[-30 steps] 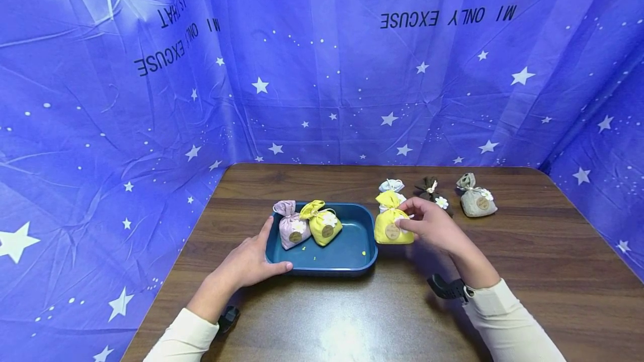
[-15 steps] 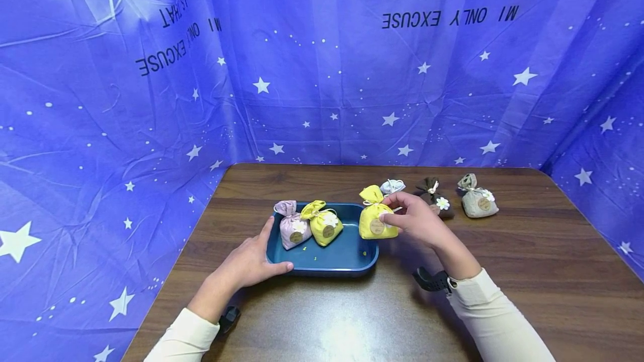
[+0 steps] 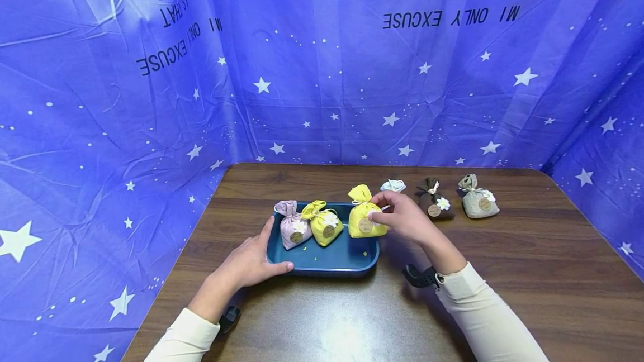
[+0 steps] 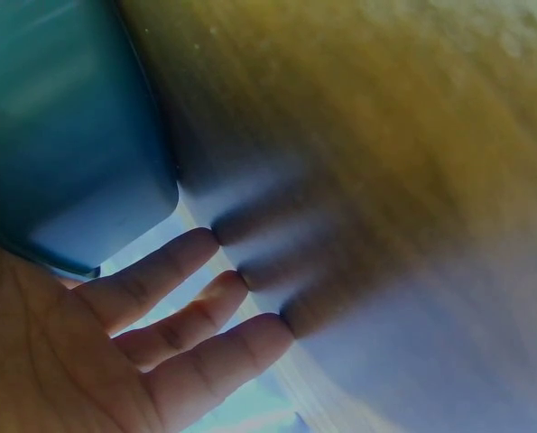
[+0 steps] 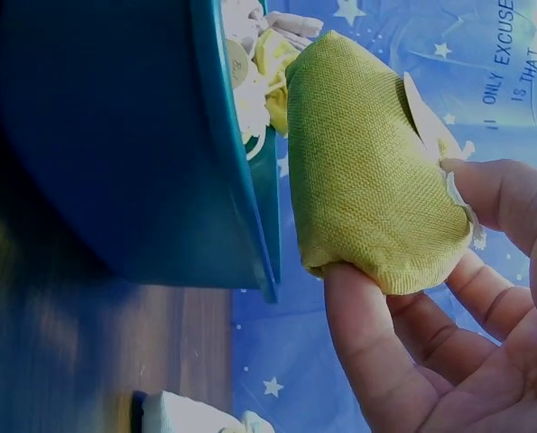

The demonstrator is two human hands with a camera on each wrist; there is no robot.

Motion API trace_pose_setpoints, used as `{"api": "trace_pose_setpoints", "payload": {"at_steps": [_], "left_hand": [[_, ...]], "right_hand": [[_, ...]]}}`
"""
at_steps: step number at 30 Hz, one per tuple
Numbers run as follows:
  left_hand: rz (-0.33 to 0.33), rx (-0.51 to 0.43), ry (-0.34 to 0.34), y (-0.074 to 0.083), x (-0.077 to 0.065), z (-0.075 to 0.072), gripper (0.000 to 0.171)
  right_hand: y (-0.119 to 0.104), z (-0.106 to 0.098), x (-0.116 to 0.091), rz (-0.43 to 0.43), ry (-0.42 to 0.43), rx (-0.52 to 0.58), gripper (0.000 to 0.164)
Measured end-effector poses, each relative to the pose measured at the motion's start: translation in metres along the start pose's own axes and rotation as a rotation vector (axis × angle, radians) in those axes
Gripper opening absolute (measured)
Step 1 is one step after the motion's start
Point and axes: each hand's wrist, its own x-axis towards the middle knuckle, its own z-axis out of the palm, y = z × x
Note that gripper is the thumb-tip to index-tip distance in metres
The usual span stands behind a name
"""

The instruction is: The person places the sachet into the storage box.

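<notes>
In the head view my right hand [image 3: 405,218] pinches a yellow drawstring sachet [image 3: 358,223] by its right side, over the right end of a dark blue rectangular tray [image 3: 336,256]. The right wrist view has this yellow sachet [image 5: 367,171] between thumb and fingers, above the tray's rim [image 5: 241,180]. My left hand [image 3: 246,260] rests at the tray's left end, thumb along the front rim. Its straight fingers [image 4: 209,365] reach down beside the tray wall in the left wrist view. Inside the tray lie a pink sachet [image 3: 293,233] and another yellow sachet [image 3: 324,232].
Right of the tray, a white sachet [image 3: 393,185], partly hidden by my hand, a brown sachet [image 3: 431,200] and a grey-beige sachet [image 3: 478,204] stand on the wooden table [image 3: 528,261]. A blue star-printed curtain [image 3: 352,99] hangs behind the table.
My right hand has moved left with the yellow sachet, from beside the tray to over its right end. The brown sachet now shows more fully. The left hand has stayed put.
</notes>
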Motion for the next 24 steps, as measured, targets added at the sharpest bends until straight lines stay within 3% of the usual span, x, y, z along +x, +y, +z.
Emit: {"api": "trace_pose_setpoints", "payload": {"at_steps": [24], "left_hand": [[-0.012, -0.002, -0.003, -0.001, 0.000, 0.000, 0.124]], "right_hand": [[0.002, 0.032, 0.023, -0.034, 0.054, -0.196, 0.020]]}}
